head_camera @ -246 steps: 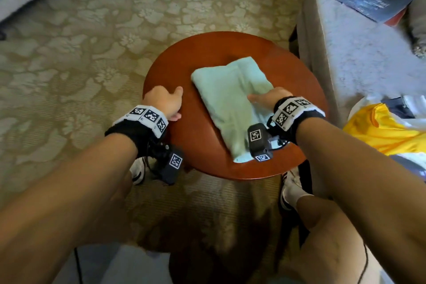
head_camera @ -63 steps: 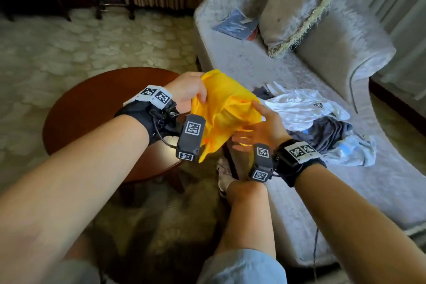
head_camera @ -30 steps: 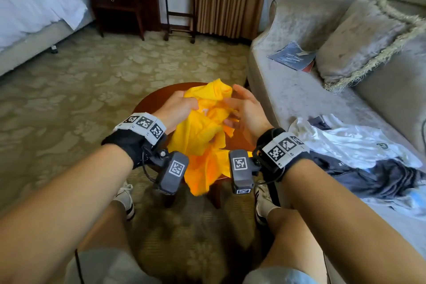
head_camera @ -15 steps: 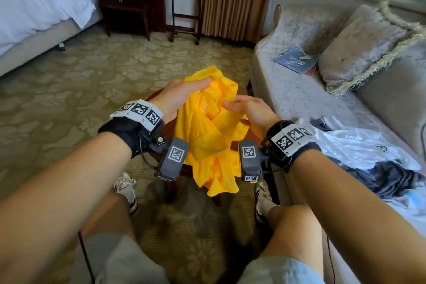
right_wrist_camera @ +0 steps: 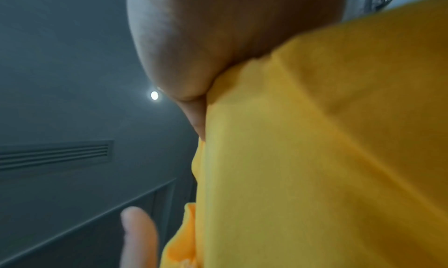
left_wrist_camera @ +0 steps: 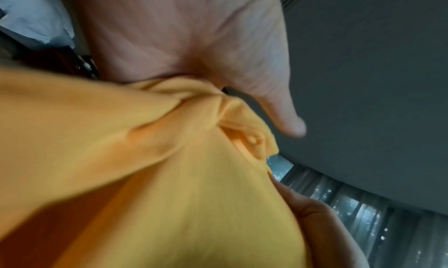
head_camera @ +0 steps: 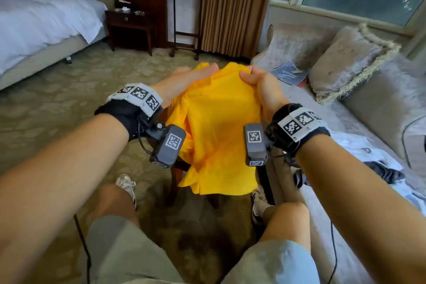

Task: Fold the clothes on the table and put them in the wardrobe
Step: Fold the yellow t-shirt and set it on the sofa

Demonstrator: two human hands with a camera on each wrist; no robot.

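I hold a yellow shirt (head_camera: 219,136) up in front of me with both hands, and it hangs down in loose folds. My left hand (head_camera: 184,80) holds its top edge at the left, fingers stretched along the cloth; in the left wrist view the fabric (left_wrist_camera: 145,176) bunches at the palm. At the top right, my right hand (head_camera: 262,90) pinches the edge, thumb on the front; the right wrist view shows the cloth (right_wrist_camera: 315,157) under it. The round wooden table is almost fully hidden behind the shirt; only a leg (head_camera: 174,180) shows.
A grey sofa (head_camera: 345,122) runs along my right with a white garment (head_camera: 359,147), a dark one (head_camera: 385,173), a cushion (head_camera: 350,60) and a booklet (head_camera: 288,72). A bed (head_camera: 46,21) is at the left, a nightstand (head_camera: 129,23) and brown curtain (head_camera: 230,7) beyond. Carpet lies between.
Both hands have lifted the yellow shirt higher and drawn apart along its top edge, so it hangs flatter and more spread out than half a second ago.
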